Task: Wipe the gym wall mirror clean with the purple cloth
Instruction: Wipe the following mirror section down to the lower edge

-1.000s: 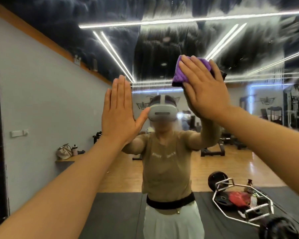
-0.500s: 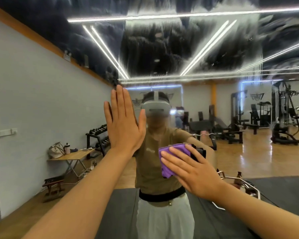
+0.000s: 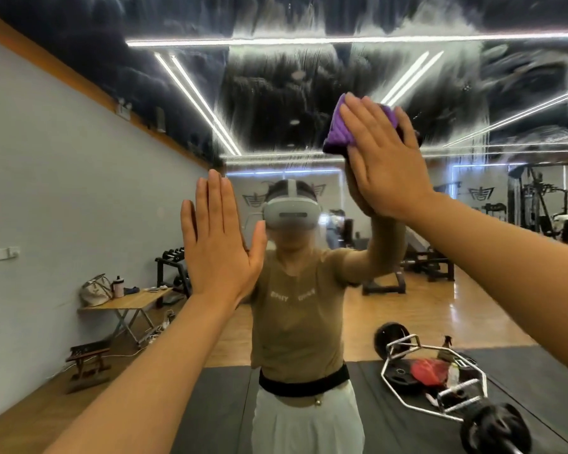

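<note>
The gym wall mirror (image 3: 276, 103) fills the view, and its upper part is streaked with white smears. My right hand (image 3: 379, 158) presses the folded purple cloth (image 3: 340, 132) flat against the glass at upper right, fingers straight; most of the cloth is hidden under the palm. My left hand (image 3: 220, 240) lies flat on the mirror at centre left, fingers straight and together, holding nothing. My own reflection stands between the two hands.
All of this is reflected in the mirror: a hex barbell (image 3: 436, 378) with plates and a red item lies on black floor mats at lower right. A folding table (image 3: 128, 299) with a bag and bottle stands at left, gym machines (image 3: 538, 204) at far right.
My right hand has swept the cloth from low centre up to the upper right of the mirror. My left hand stays flat on the glass in about the same place.
</note>
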Action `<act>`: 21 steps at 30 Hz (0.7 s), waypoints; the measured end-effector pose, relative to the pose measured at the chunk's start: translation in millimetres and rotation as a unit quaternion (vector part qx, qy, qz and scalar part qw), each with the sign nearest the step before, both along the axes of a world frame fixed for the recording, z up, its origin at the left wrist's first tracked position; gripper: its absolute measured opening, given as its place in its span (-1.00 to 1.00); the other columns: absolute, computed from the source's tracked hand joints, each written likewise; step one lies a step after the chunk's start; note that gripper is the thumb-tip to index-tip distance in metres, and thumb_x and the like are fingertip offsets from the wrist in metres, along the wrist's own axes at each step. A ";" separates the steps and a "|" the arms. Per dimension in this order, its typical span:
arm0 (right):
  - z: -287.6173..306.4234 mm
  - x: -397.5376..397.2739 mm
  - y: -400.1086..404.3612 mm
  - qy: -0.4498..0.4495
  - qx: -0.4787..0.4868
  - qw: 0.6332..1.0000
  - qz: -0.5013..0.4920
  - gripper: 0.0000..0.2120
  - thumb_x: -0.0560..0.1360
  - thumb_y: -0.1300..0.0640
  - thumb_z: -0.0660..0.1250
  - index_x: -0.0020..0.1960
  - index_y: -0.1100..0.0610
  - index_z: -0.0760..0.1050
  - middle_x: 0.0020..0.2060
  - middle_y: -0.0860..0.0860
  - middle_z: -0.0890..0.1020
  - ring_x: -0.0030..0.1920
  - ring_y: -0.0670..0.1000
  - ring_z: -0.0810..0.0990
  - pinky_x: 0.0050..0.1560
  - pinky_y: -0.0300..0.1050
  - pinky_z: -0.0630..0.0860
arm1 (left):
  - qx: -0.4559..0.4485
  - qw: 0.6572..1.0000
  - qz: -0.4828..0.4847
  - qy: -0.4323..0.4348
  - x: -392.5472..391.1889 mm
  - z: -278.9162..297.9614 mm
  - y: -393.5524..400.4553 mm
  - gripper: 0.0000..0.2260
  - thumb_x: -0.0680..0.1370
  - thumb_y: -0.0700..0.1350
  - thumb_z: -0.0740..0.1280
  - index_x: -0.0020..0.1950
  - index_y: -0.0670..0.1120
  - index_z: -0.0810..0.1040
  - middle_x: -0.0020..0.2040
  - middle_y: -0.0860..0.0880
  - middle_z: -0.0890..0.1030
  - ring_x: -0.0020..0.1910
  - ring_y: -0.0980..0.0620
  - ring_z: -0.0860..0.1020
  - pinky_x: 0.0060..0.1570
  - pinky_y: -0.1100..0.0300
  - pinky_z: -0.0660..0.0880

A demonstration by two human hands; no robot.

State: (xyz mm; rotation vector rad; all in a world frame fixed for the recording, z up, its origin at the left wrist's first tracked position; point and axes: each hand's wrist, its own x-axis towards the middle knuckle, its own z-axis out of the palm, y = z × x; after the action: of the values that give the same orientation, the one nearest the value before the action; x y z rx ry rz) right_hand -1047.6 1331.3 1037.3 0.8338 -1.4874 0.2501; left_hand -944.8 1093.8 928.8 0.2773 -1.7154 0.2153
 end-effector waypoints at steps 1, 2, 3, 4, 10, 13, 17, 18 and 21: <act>-1.4 1.6 -6.1 -0.018 -0.043 0.999 0.009 -0.47 0.69 0.03 -0.02 0.64 0.12 0.16 0.62 0.03 0.19 0.62 0.01 0.09 0.57 -0.06 -0.24 | 0.002 1.000 0.001 -0.001 0.4 -0.1 0.1 -0.30 0.66 0.23 -0.11 0.65 -0.20 -0.10 0.66 -0.16 -0.10 0.64 -0.09 -0.12 0.59 -0.09 -0.12; -8.4 4.3 -13.0 -0.030 -0.084 0.996 0.014 -0.47 0.69 0.03 -0.02 0.64 0.12 0.16 0.62 0.03 0.19 0.62 0.01 0.09 0.57 -0.06 -0.24 | 0.003 1.000 0.002 -0.001 0.8 -0.5 0.1 -0.30 0.66 0.23 -0.10 0.65 -0.20 -0.11 0.66 -0.16 -0.10 0.64 -0.09 -0.12 0.59 -0.08 -0.12; -19.8 6.8 -19.5 -0.039 -0.119 0.992 0.019 -0.47 0.69 0.03 -0.03 0.63 0.14 0.16 0.62 0.04 0.19 0.62 0.03 0.09 0.58 -0.03 -0.22 | 0.002 1.000 0.003 0.001 1.2 -0.8 0.8 -0.30 0.66 0.23 -0.09 0.65 -0.19 -0.13 0.66 -0.15 -0.09 0.64 -0.09 -0.12 0.59 -0.08 -0.12; -35.5 9.3 -25.3 -0.046 -0.141 0.989 0.024 -0.47 0.69 0.03 -0.02 0.63 0.15 0.16 0.62 0.05 0.18 0.63 0.04 0.09 0.60 0.01 -0.19 | 0.003 1.000 0.002 0.004 1.4 -1.0 2.5 -0.30 0.66 0.22 -0.08 0.65 -0.18 -0.14 0.66 -0.16 -0.09 0.64 -0.09 -0.11 0.59 -0.08 -0.13; -171.5 14.6 -29.2 -0.050 -0.060 0.997 -0.006 -0.46 0.69 0.02 0.01 0.64 0.13 0.11 0.63 0.08 0.15 0.63 0.09 0.08 0.61 0.16 -0.08 | 0.094 0.995 -0.028 0.008 -1.9 3.6 32.5 -0.33 0.62 0.20 -0.14 0.59 -0.15 -0.28 0.65 -0.16 -0.18 0.63 -0.09 -0.19 0.58 -0.10 -0.22; -232.9 11.8 -15.4 -0.031 0.020 0.998 -0.041 -0.47 0.70 0.01 0.00 0.64 0.11 0.07 0.63 0.07 0.14 0.63 0.10 0.06 0.59 0.22 0.00 | 0.115 0.993 -0.037 0.018 -3.6 3.0 42.6 -0.33 0.62 0.21 -0.15 0.56 -0.16 -0.30 0.65 -0.18 -0.18 0.63 -0.12 -0.19 0.57 -0.10 -0.26; -258.0 10.7 -4.7 -0.029 0.052 0.996 -0.062 -0.48 0.71 -0.02 -0.05 0.64 0.10 0.06 0.65 0.02 0.01 0.63 0.08 0.05 0.58 0.20 0.01 | 0.108 0.993 -0.040 0.028 -7.0 -0.3 41.1 -0.32 0.64 0.22 -0.13 0.58 -0.16 -0.29 0.65 -0.19 -0.16 0.63 -0.14 -0.17 0.56 -0.10 -0.27; -255.2 10.1 -2.9 -0.028 0.058 0.996 -0.061 -0.46 0.69 -0.03 0.00 0.64 0.09 0.06 0.65 0.03 0.01 0.63 0.08 0.05 0.57 0.20 0.03 | 0.104 0.993 -0.037 0.029 -8.5 -0.6 39.7 -0.31 0.64 0.22 -0.12 0.59 -0.17 -0.28 0.65 -0.20 -0.15 0.63 -0.14 -0.16 0.56 -0.11 -0.26; -226.5 6.0 -0.4 -0.007 0.098 0.994 -0.053 -0.42 0.67 -0.07 0.06 0.64 0.09 0.09 0.64 0.05 0.11 0.63 0.09 0.09 0.55 0.22 0.08 | 0.096 0.994 -0.033 0.035 -11.7 -2.5 36.4 -0.28 0.64 0.22 -0.07 0.63 -0.21 -0.18 0.65 -0.22 -0.10 0.63 -0.17 -0.12 0.57 -0.17 -0.20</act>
State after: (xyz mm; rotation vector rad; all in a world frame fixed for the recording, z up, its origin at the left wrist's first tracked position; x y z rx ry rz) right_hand -1041.6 1330.8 810.8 0.9072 -1.5821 0.0317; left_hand -956.5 1130.2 926.3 0.3647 -1.6757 -0.0079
